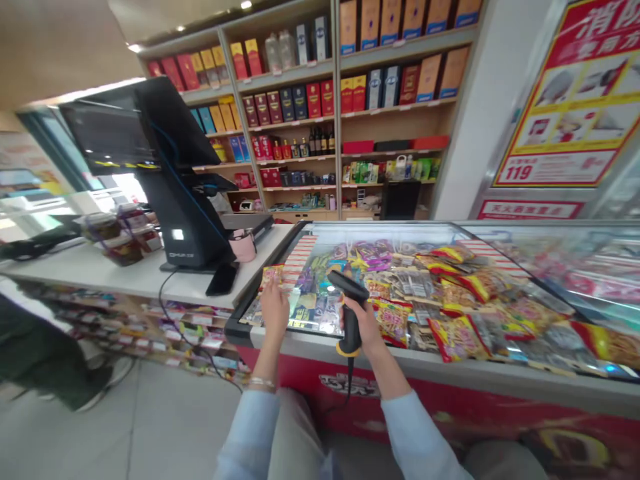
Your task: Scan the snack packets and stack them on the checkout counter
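My right hand (364, 323) is wrapped around the grip of a black barcode scanner (351, 327) with a yellow-trimmed base. The scanner is held upright over the freezer's front edge, its head tilted to the left and its cord hanging down. To the left, my left hand (275, 310) grips a small red and yellow snack packet (273, 272) above the corner of the glass-topped chest freezer (310, 337). The fingers partly hide that packet. Close to the scanner, a similar snack bag (393, 321) lies on the glass.
Many red-yellow and silver snack packs (413, 283) cover the freezer top. On the white counter (195, 287) at left stand a checkout terminal (185, 200), a pink cup (243, 245) and a black phone (222, 279). A cable (185, 343) hangs in front. Another person's leg (45, 353) shows at far left.
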`<state>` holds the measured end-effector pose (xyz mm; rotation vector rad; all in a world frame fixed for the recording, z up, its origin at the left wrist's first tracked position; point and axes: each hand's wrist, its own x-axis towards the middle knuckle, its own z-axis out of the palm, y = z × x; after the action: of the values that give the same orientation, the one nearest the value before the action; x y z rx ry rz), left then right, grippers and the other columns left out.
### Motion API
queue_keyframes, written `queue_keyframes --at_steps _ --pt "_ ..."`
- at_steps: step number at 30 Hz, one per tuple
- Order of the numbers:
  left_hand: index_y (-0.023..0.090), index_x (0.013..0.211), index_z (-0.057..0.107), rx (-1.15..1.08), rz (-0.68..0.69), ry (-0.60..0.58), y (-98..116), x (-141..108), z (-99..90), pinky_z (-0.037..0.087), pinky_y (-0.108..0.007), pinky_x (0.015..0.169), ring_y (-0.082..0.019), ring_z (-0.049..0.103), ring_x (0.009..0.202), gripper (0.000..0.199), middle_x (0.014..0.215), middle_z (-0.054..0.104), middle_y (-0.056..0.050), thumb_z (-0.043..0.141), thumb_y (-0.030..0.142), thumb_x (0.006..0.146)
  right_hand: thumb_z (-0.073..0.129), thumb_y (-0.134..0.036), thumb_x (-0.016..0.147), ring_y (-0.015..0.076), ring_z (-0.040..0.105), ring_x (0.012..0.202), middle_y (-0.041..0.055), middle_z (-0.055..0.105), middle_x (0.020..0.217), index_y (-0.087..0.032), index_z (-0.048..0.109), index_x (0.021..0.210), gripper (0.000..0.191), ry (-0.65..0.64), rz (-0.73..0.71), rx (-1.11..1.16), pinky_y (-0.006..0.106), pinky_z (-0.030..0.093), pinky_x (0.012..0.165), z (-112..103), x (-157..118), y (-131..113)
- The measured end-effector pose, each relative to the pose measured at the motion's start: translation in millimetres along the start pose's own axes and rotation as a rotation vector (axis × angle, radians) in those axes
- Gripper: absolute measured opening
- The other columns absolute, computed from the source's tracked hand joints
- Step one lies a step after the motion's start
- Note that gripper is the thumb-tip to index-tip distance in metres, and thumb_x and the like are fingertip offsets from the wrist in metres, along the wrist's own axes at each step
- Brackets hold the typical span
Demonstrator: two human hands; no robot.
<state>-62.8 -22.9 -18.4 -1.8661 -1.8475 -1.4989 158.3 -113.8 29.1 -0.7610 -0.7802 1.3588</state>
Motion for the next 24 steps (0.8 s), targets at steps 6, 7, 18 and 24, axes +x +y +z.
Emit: queue_keyframes --at_steps 6,7,18,24 --pt "0.017 0.131 0.052 -0.282 0.126 -0.137 106.4 -8.0 40.9 0.036 -0.047 0.113 -0.027 0.047 0.134 0.041 0.140 0.053 -0.016 0.042 0.026 0.092 0.076 -0.042 0.067 0.0115 0.051 0.036 -0.0024 0.059 0.051 -0.018 0.062 0.073 0.028 0.169 -0.148 0.032 0.021 0.042 0.032 -57.1 -18.4 -68.3" --pt "0.017 0.130 0.052 -0.327 0.128 -0.164 125.5 -11.4 48.7 0.036 -0.047 0.113 -0.026 0.047 0.133 0.040 0.141 0.053 -0.016 0.042 0.026 0.093 0.076 -0.042 0.067 0.0117 0.051 0.036 -0.0026 0.059 0.051 -0.019 0.062 0.074 0.028 0.195 -0.167 0.030 0.022 0.041 0.031 -66.9 -22.1 -77.0" --pt "0.019 0.133 0.047 -0.548 0.229 -0.455 259.6 -53.6 106.0 0.038 -0.044 0.110 -0.024 0.049 0.131 0.047 0.137 0.054 -0.014 0.050 0.019 0.086 0.079 -0.042 0.062 0.0121 0.051 0.035 -0.0020 0.058 0.049 -0.018 0.064 0.074 0.031 0.395 -0.310 -0.012 0.022 0.041 0.032 -151.9 -53.5 -126.8" --pt "0.014 0.131 0.046 -0.522 0.185 -0.528 271.9 -60.4 118.0 0.038 -0.042 0.109 -0.025 0.049 0.130 0.047 0.136 0.053 -0.017 0.055 0.020 0.085 0.081 -0.041 0.059 0.0116 0.052 0.036 -0.0023 0.058 0.050 -0.018 0.063 0.074 0.033 0.422 -0.329 0.015 0.021 0.041 0.032 -199.7 -56.3 -144.8"
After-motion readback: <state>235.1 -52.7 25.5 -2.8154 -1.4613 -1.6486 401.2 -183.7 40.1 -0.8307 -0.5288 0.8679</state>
